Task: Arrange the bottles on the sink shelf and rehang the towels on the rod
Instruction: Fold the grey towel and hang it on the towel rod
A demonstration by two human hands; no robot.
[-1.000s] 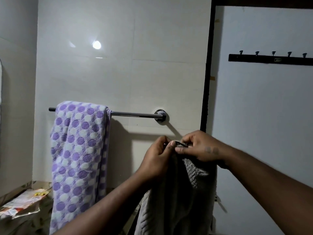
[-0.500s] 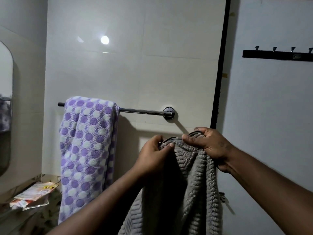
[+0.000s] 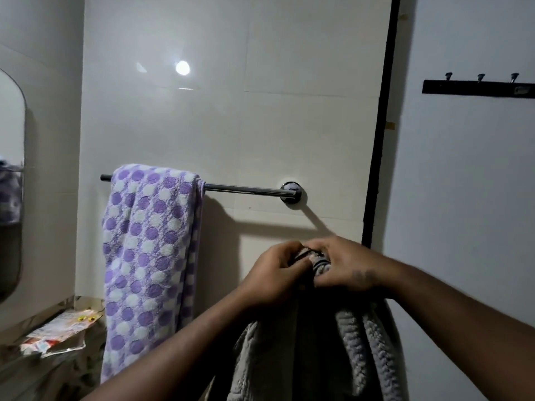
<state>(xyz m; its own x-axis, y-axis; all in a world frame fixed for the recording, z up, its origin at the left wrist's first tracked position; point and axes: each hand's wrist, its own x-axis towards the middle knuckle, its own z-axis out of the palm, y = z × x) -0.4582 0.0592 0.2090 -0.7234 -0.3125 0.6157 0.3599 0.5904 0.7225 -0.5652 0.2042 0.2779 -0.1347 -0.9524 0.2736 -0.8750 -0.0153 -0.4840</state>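
Note:
A chrome towel rod [image 3: 249, 190] runs across the tiled wall. A purple and white dotted towel [image 3: 147, 256] hangs over its left half. Below the rod's bare right end, my left hand [image 3: 275, 273] and my right hand [image 3: 344, 267] pinch the bunched top edge of a grey ribbed towel [image 3: 359, 348], fingers almost touching. The grey towel hangs down from both hands in folds, apart from the rod. No bottles are in view.
A black door frame [image 3: 382, 134] stands right of the rod, with a black hook rail [image 3: 477, 87] on the door. A mirror [image 3: 10, 183] is on the left wall. A crumpled packet [image 3: 58, 334] lies on the counter at lower left.
My hands have drawn closer together and gathered the grey towel's top edge into a tight bunch. The view has shifted slightly left.

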